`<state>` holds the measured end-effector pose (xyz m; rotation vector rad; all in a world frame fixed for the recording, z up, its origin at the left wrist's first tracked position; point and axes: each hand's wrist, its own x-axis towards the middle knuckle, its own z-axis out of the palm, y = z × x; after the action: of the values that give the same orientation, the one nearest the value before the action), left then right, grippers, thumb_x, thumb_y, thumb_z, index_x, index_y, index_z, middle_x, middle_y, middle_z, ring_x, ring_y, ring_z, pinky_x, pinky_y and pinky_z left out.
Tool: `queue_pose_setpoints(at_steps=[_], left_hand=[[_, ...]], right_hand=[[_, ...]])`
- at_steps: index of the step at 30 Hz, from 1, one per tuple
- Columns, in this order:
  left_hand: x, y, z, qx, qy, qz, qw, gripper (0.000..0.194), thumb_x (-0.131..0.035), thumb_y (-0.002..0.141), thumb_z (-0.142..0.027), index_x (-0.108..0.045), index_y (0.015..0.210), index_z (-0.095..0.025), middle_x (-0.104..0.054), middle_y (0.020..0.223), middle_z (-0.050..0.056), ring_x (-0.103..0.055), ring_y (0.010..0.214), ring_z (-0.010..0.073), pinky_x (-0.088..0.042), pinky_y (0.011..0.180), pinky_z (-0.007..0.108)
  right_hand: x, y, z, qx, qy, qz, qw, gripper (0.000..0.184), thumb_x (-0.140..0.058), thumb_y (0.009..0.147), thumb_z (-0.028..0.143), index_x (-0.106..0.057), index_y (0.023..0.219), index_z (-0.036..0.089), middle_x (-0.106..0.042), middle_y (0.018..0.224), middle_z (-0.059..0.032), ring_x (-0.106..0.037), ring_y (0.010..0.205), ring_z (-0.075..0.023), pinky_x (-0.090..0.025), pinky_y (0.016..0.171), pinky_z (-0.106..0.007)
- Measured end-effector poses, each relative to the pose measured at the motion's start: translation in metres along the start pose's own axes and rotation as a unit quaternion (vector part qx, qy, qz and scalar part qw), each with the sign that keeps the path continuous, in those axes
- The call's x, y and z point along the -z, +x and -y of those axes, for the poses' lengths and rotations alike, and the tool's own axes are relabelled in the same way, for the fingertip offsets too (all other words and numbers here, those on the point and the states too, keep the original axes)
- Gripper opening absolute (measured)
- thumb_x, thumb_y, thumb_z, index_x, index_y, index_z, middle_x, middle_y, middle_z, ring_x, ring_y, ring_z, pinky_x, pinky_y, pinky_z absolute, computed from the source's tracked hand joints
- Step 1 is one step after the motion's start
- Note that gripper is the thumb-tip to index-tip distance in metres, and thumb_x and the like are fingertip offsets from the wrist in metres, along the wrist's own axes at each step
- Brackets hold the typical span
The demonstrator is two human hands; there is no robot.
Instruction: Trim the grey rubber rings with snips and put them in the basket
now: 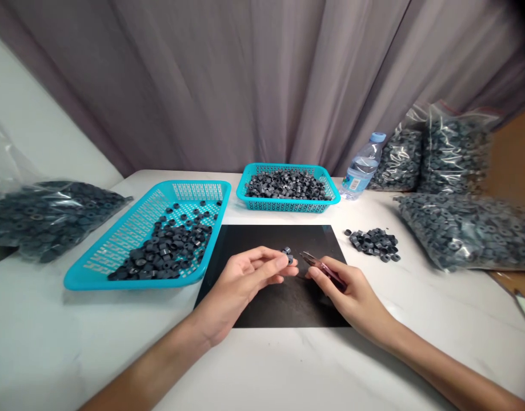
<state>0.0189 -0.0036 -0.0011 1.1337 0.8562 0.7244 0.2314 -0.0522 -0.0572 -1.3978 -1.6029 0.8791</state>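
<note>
Fingers of my left hand (249,275) are pinched almost closed, with small dark rings (290,258) held at their tips, while those of my right hand (353,289) are curled shut round the snips (317,264) — the blades slightly parted, pointing at the rings and just short of them. Below my fingers lies the mat (266,308); to their left is the near basket (129,283), straight beyond them the far basket (288,206), and to their right a loose pile (373,244) — with the bottle (362,168) farther back.
</note>
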Motion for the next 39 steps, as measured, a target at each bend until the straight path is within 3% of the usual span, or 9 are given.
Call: queue_pose_setpoints(at_steps=[7,14,23,29,39], left_hand=[[0.0018,-0.0008,0.0011,0.030,-0.071,0.021,0.997,0.021,-0.080,0.087,-0.031,-0.070,0.100,-0.018,-0.080,0.103,0.005,-0.072,0.102,0.0154,-0.047,0.088,0.024],[0.0024,-0.0020,-0.0011,0.019,-0.054,0.046,0.997,0.025,-0.070,0.095,-0.036,-0.073,0.116,-0.023,-0.079,0.104,0.002,-0.072,0.096,0.0129,-0.044,0.080,0.022],[0.0029,-0.0033,-0.0054,0.004,-0.057,0.047,0.997,0.024,-0.071,0.094,-0.036,-0.074,0.117,-0.027,-0.079,0.102,0.001,-0.070,0.083,0.0103,-0.043,0.073,0.021],[0.0025,-0.0039,-0.0037,-0.010,-0.056,0.067,0.996,0.022,-0.070,0.095,-0.034,-0.076,0.113,-0.024,-0.077,0.103,0.002,-0.064,0.078,0.0077,-0.044,0.070,0.019],[0.0018,-0.0030,-0.0036,0.014,-0.071,0.045,0.996,0.024,-0.071,0.094,-0.036,-0.067,0.111,-0.020,-0.076,0.102,0.004,-0.069,0.074,0.0089,-0.046,0.064,0.019]], right_hand=[[0.0003,0.0007,-0.0027,-0.002,0.010,0.004,1.000,0.043,-0.049,0.102,0.050,-0.040,0.070,0.022,-0.031,0.066,0.0050,-0.031,0.060,-0.0120,-0.027,0.053,-0.026],[0.0013,0.0025,-0.0071,-0.028,0.033,0.011,0.999,0.041,-0.051,0.101,0.053,-0.058,0.080,0.019,-0.039,0.066,0.0042,-0.040,0.061,-0.0126,-0.032,0.055,-0.026],[0.0018,0.0014,-0.0031,-0.026,0.027,0.015,0.999,0.042,-0.050,0.101,0.054,-0.059,0.081,0.018,-0.039,0.066,0.0043,-0.039,0.061,-0.0127,-0.031,0.054,-0.026],[0.0016,0.0014,-0.0028,-0.029,0.032,0.018,0.999,0.041,-0.050,0.101,0.053,-0.057,0.079,0.019,-0.039,0.066,0.0043,-0.038,0.061,-0.0126,-0.031,0.054,-0.026],[0.0013,0.0013,-0.0037,-0.027,0.024,0.018,0.999,0.042,-0.050,0.101,0.054,-0.057,0.079,0.019,-0.039,0.066,0.0040,-0.038,0.062,-0.0129,-0.032,0.054,-0.026]])
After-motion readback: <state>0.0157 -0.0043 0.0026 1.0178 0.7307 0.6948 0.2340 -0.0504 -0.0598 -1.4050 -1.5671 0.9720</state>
